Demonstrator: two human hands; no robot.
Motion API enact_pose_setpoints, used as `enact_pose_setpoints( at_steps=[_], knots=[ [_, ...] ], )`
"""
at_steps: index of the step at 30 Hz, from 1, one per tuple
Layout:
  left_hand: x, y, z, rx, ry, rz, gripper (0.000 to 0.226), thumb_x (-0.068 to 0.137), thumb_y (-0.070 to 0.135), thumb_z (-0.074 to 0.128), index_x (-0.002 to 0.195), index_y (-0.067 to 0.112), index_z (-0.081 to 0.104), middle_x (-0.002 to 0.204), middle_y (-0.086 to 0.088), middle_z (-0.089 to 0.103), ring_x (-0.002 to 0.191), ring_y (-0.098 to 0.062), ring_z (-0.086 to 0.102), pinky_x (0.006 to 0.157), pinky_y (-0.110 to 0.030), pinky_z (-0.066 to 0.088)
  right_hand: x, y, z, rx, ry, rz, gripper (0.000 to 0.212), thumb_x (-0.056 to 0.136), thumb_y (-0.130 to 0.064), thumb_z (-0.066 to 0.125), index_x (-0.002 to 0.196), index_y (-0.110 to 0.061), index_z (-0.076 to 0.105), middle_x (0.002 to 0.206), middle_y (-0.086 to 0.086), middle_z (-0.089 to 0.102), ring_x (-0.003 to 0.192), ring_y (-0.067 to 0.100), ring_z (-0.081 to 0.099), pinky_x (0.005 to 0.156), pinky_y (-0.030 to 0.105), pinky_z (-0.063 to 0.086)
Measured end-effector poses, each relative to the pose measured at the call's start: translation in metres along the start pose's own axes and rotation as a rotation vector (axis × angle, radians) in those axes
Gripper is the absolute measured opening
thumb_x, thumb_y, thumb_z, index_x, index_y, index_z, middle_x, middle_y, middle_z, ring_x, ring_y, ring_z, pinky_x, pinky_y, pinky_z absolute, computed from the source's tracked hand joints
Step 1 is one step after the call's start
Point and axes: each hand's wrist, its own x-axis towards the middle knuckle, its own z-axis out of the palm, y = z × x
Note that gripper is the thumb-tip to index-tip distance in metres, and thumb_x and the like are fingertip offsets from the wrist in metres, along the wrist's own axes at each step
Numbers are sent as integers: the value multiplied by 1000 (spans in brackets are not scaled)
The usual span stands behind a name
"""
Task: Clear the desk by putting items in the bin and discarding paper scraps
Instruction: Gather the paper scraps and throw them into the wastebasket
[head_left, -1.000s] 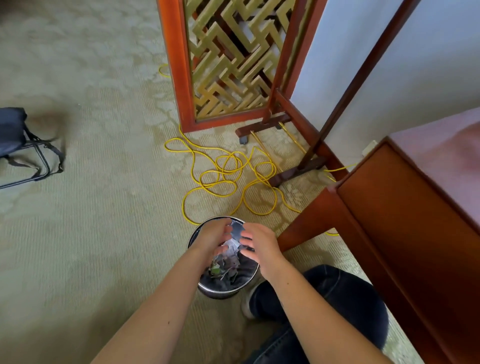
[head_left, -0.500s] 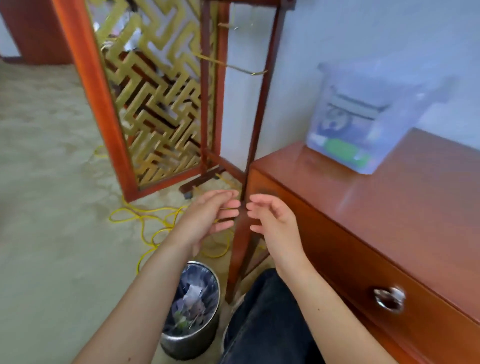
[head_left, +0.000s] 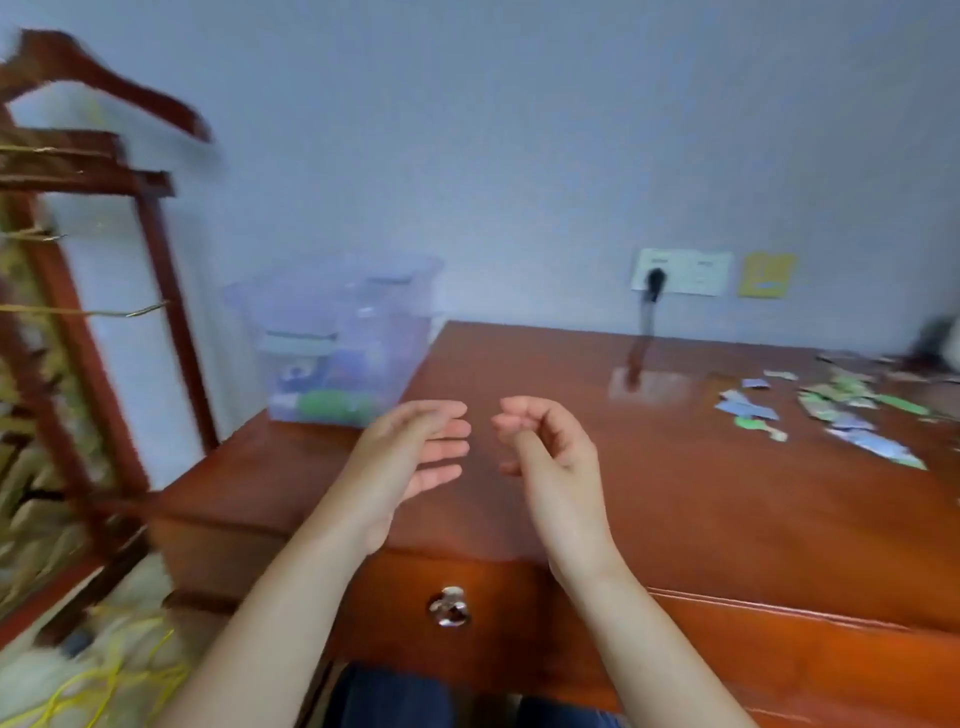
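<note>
Now we hold our left hand (head_left: 415, 457) flat with fingers straight and empty, our right hand (head_left: 545, 452) loosely curled, also empty, above the desk (head_left: 675, 493). Paper scraps (head_left: 831, 415) lie far right; the clear bin (head_left: 337, 338) sits back left.

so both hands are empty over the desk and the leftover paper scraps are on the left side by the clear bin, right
Not quite. Head view: both the left hand and right hand are empty over the desk, but the paper scraps lie on its right side, far from the clear bin.
</note>
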Motion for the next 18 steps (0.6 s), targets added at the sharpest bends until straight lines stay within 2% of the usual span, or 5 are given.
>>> enact_pose_setpoints(
  at_steps=[5, 9, 14, 18],
  knots=[
    [19, 2, 91, 15, -248, -18, 20, 97, 14, 51, 100, 15, 71, 97, -9, 73, 92, -22, 71, 81, -37, 57, 4, -19, -82, -125, 239, -10, 17, 92, -2, 57, 100, -12, 67, 92, -4, 68, 84, 1, 61, 84, 33, 50],
    [15, 0, 160, 16, -431, -56, 21, 97, 11, 50, 101, 14, 69, 97, -8, 72, 90, -21, 70, 81, -36, 57, -1, -33, -137, -220, 399, 3, 17, 93, -7, 57, 102, -18, 67, 98, -4, 69, 92, 9, 64, 87, 34, 51],
    [5, -3, 227, 81, -592, -87, 20, 97, 14, 51, 104, 15, 69, 100, -7, 72, 94, -21, 70, 86, -38, 57, -11, -46, -196, -324, 579, 35, 18, 93, -12, 56, 101, -24, 67, 99, -11, 69, 96, 7, 64, 89, 35, 54],
    [-2, -11, 272, 123, -689, -79, 19, 97, 16, 51, 106, 16, 68, 103, -7, 71, 96, -20, 69, 88, -39, 57, -16, -51, -238, -416, 662, 60, 18, 95, -17, 55, 102, -30, 65, 99, -16, 66, 96, 4, 63, 87, 30, 56]
  ],
)
